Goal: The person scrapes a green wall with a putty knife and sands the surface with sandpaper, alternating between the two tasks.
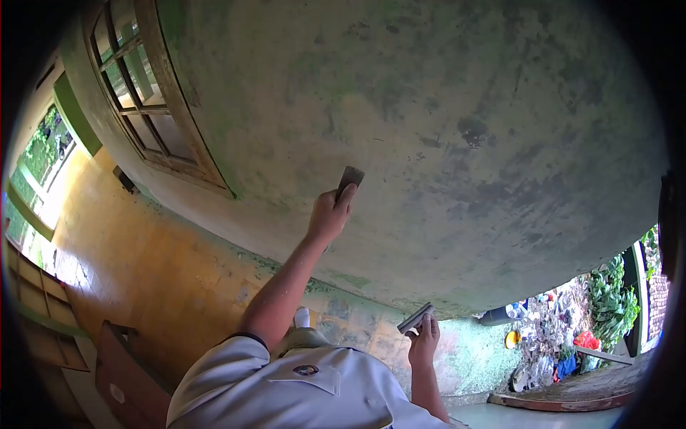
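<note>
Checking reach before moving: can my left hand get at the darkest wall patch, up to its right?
Probably yes: your left hand holds a flat tool, but nothing visible blocks the way to the darkest patch, though depth is unclear.

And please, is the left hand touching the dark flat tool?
Touching. The head view shows the left hand closed around the lower part of the dark flat tool, whose upper end sticks out.
</note>
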A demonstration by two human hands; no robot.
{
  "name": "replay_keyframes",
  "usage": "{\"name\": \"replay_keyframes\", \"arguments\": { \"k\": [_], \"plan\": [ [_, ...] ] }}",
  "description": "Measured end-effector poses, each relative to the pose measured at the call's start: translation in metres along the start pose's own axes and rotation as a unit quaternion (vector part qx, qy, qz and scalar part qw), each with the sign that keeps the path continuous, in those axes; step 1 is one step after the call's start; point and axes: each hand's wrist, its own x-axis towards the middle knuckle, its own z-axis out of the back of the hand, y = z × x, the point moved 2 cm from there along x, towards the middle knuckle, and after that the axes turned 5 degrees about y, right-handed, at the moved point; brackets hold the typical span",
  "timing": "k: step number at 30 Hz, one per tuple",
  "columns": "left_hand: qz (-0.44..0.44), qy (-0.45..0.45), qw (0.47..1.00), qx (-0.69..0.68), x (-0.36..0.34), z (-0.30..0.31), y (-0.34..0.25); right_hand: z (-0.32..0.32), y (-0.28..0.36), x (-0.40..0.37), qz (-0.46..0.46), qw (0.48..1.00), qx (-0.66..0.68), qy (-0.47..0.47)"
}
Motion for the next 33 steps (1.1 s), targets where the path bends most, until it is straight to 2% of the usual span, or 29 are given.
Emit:
{"name": "replay_keyframes", "arguments": {
  "k": [2, 4, 5, 7, 11, 16, 20, 22, 26, 31, 33],
  "plan": [
    [0.025, -0.001, 0.999, -0.031, -0.024, 0.001, 0.015, -0.003, 0.001, 0.0, 0.002, 1.0, 0.001, -0.006],
    [0.1, 0.006, 0.992, -0.071, -0.035, 0.002, 0.04, -0.001, 0.004, 0.004, 0.009, 1.0, 0.005, -0.013],
    [0.097, 0.008, 0.993, -0.07, -0.025, -0.001, 0.043, 0.002, 0.004, 0.004, 0.01, 1.0, 0.001, -0.011],
    [-0.007, -0.038, 0.999, -0.004, 0.003, -0.001, 0.027, 0.004, 0.0, 0.004, 0.007, 1.0, -0.005, -0.005],
    [-0.018, -0.03, 0.999, -0.022, 0.017, -0.01, -0.006, 0.0, 0.003, 0.002, -0.007, 1.0, -0.011, -0.01],
    [0.064, -0.019, 0.997, -0.024, -0.027, 0.004, 0.045, 0.008, 0.001, 0.001, 0.0, 1.0, 0.015, -0.013],
    [0.059, -0.012, 0.998, -0.024, 0.005, 0.012, 0.038, 0.021, -0.008, 0.0, -0.001, 1.0, 0.019, -0.024],
    [0.099, -0.004, 0.984, -0.149, 0.022, 0.002, 0.017, 0.019, -0.009, -0.006, -0.016, 1.0, 0.002, -0.025],
    [0.061, -0.002, 0.992, -0.111, -0.002, 0.013, 0.018, 0.007, -0.006, -0.004, -0.023, 0.999, 0.014, -0.025],
    [0.165, 0.016, 0.979, -0.118, -0.039, 0.025, 0.057, 0.007, -0.007, 0.0, -0.009, 1.0, 0.028, -0.01],
    [0.133, 0.008, 0.988, -0.073, -0.01, 0.028, 0.052, 0.009, -0.006, -0.001, -0.016, 0.999, 0.018, -0.029]
  ]
}}
